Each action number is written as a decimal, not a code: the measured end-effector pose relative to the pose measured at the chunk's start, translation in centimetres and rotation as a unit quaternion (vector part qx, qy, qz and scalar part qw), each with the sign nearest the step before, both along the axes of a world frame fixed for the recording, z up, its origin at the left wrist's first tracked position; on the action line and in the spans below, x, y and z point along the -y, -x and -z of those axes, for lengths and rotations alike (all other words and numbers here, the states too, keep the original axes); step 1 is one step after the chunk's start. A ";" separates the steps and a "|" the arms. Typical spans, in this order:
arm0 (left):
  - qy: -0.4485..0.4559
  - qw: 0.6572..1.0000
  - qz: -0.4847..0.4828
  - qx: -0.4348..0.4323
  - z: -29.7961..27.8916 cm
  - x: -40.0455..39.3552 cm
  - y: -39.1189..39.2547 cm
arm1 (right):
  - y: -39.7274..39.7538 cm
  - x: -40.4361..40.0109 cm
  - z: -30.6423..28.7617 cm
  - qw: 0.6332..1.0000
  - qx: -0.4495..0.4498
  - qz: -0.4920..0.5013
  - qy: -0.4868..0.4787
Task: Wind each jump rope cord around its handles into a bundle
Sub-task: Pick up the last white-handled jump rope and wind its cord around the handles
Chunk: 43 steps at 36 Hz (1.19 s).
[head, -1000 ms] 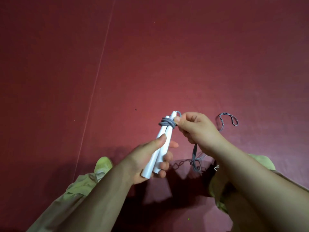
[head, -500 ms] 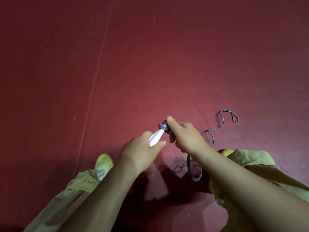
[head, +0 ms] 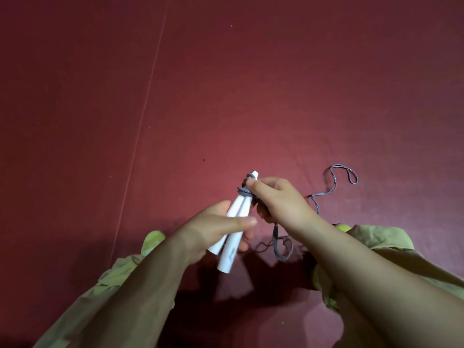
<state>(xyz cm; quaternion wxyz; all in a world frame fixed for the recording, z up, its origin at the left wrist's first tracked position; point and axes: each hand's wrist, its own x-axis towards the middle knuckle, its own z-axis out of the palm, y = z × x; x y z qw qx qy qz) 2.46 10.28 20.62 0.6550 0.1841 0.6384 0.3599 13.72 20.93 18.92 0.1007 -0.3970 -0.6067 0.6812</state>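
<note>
Since half a second ago the two white handles (head: 233,229) have swung back into plain view, their long axis running from about seven o'clock up to one o'clock, gripped low in the curled fingers of the left hand (head: 213,229). The right hand (head: 278,199), at three o'clock from the handles and nearer the wound end, pinches the grey cord (head: 280,243) against the coils by the tips. The slack trails off toward two o'clock over the red floor (head: 226,96), so the coming wrap likely has to carry cord across that axis.

Dark red floor (head: 251,96), 1 pale seam line (head: 143,116) running across it. Loose grey cord (head: 334,182) lies looped on it at right.
</note>
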 end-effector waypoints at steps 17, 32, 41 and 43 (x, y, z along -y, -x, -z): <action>0.035 0.983 -0.094 0.152 0.4 -0.4 -0.2 | -0.4 -0.6 -0.1 0.992 0.010 -0.001 0.128; 0.019 0.952 0.019 -0.305 2.2 -0.4 0.2 | -0.2 0.3 0.6 0.987 0.143 -0.035 -0.070; 0.000 0.887 0.092 -0.452 1.9 -0.1 -0.2 | 0.3 0.1 0.0 0.990 0.143 -0.015 -0.001; -0.004 0.911 0.089 -0.402 1.8 -0.2 0.1 | 0.3 -0.1 0.1 0.992 0.126 -0.012 -0.022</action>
